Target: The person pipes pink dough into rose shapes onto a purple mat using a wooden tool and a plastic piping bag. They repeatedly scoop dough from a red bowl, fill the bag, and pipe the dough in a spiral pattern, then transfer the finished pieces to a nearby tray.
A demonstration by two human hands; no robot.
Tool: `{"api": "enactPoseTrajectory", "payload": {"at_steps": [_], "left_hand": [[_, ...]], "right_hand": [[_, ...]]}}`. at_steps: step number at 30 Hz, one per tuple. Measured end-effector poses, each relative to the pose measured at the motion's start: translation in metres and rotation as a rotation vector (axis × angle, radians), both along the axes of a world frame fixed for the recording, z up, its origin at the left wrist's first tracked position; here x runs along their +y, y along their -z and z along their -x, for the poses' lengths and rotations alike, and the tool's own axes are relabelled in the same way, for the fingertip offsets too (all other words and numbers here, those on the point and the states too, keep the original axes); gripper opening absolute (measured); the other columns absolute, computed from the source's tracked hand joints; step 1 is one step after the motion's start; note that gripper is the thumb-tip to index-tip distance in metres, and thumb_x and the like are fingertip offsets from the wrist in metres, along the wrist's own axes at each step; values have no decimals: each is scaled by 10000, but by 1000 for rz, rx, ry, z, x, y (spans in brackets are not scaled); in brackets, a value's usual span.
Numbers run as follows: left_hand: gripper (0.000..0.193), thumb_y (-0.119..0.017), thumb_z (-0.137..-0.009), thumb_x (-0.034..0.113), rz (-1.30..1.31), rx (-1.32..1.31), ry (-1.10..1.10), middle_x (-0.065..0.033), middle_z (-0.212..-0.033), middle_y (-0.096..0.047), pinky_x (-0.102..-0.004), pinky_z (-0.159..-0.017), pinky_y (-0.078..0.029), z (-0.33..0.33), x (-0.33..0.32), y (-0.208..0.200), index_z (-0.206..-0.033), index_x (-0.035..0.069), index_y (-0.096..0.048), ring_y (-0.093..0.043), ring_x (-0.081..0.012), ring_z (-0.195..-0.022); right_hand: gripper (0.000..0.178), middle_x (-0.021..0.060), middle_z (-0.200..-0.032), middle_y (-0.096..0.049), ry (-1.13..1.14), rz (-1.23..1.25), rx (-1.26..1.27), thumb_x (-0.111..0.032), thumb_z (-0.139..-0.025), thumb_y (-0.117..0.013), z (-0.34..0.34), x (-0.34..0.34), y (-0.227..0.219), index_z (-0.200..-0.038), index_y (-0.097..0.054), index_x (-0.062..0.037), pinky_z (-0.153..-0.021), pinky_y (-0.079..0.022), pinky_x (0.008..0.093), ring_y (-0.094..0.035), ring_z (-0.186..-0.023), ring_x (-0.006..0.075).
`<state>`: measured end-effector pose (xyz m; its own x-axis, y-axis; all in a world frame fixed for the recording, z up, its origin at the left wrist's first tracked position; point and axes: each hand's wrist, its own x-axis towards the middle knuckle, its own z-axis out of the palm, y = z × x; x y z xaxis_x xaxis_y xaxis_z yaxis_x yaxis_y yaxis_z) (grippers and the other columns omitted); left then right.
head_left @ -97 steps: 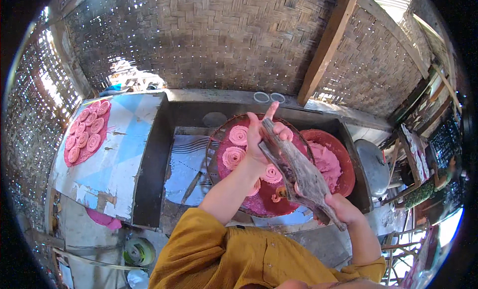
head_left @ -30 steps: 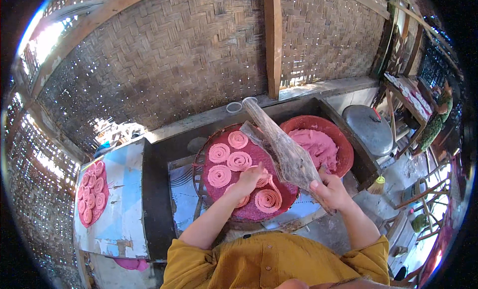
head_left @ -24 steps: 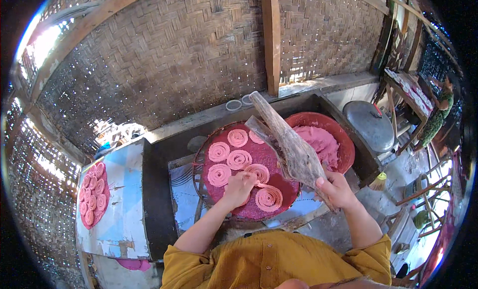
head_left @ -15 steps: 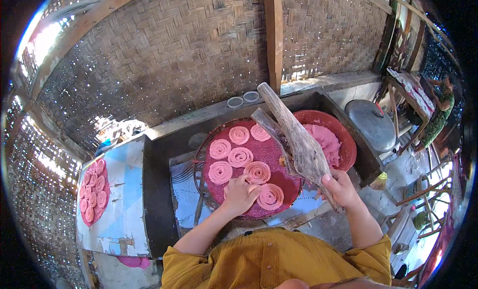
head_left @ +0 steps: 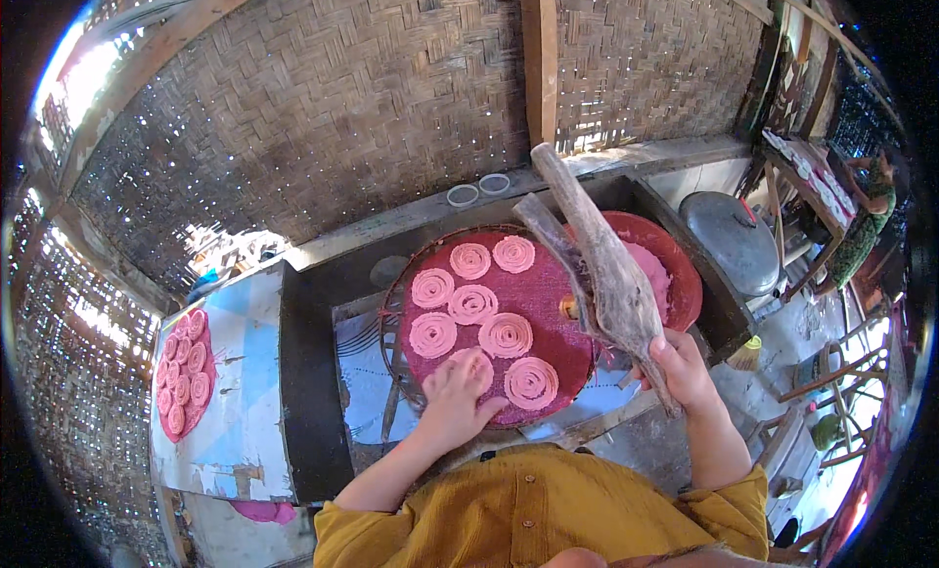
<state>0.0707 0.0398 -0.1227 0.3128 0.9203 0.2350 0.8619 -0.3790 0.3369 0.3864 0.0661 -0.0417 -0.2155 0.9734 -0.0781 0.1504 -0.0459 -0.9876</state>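
My right hand [head_left: 682,370] grips the lower end of a forked, grey-brown wooden press [head_left: 621,294], held tilted above the tray's right side. Its two prongs point up and away, and a small brass-coloured piece shows at its left edge. The fingers of my left hand [head_left: 453,400] lie spread over a pink dough coil [head_left: 474,365] near the front of the round, dark pink mesh tray [head_left: 558,319], partly hiding it. Several more pink coils [head_left: 473,304] rest on the tray, one [head_left: 531,383] just right of my left hand.
A red basin [head_left: 685,275] of pink dough [head_left: 650,270] stands behind the press. To the left, a white-blue board [head_left: 245,372] bears a smaller batch of coils [head_left: 183,372]. A lidded metal pot [head_left: 729,240] stands at right, with another person [head_left: 866,221] beyond. Two round rings [head_left: 463,195] lie on the ledge.
My left hand has shifted slightly left and toward me, with its fingers now over the front coil. The wooden press has moved a little right.
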Motion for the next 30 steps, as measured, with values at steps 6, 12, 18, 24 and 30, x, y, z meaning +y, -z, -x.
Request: {"api": "enactPoseTrajectory", "payload": {"at_steps": [6,12,18,24,30], "left_hand": [[845,-691,-702,187,-307,-449,-506,-215,-1338,-256,-464,-992,-235,24,-29,53,-1361,31,-185,-288,-374,-1209],[989,-589,-633,-149,62,-1301,-486,-140,-1451,-109,-340,-978,-310,45,-20,71,-1407,83,-18,-302,-229,-1232],[1031,-608,-642,-123,307,-957,-153,-160,-1468,-81,-343,-1040,-221,145,45,60,-1413,118,33,-180,-228,-1330],[915,-618,-760,74,196,-788,-109,-164,-1452,-147,-379,-1070,-164,136,92,12,-1417,166,12,-172,-297,-1332],[798,-290,-788,700,676,-2114,743,-148,-1284,-419,-487,-1002,-281,15,93,-88,-1387,177,-218,-374,-344,-1211]], "right_hand": [[564,89,-635,-569,20,17,131,-532,-856,-434,-7,-3,-3,-882,-557,17,-453,-426,262,-528,-484,141],[573,93,-606,-564,72,92,227,-530,-881,-370,-1,5,5,-862,-561,10,-434,-413,263,-520,-458,154],[555,86,-611,-571,37,127,195,-526,-879,-386,6,-5,2,-845,-572,-4,-432,-420,263,-525,-464,151],[581,84,-614,-566,-147,148,149,-555,-855,-413,12,-14,5,-924,-549,6,-445,-434,267,-537,-488,153],[617,90,-678,-579,-369,306,120,-590,-842,-410,39,-17,9,-884,-566,6,-489,-445,280,-555,-544,161]]}}
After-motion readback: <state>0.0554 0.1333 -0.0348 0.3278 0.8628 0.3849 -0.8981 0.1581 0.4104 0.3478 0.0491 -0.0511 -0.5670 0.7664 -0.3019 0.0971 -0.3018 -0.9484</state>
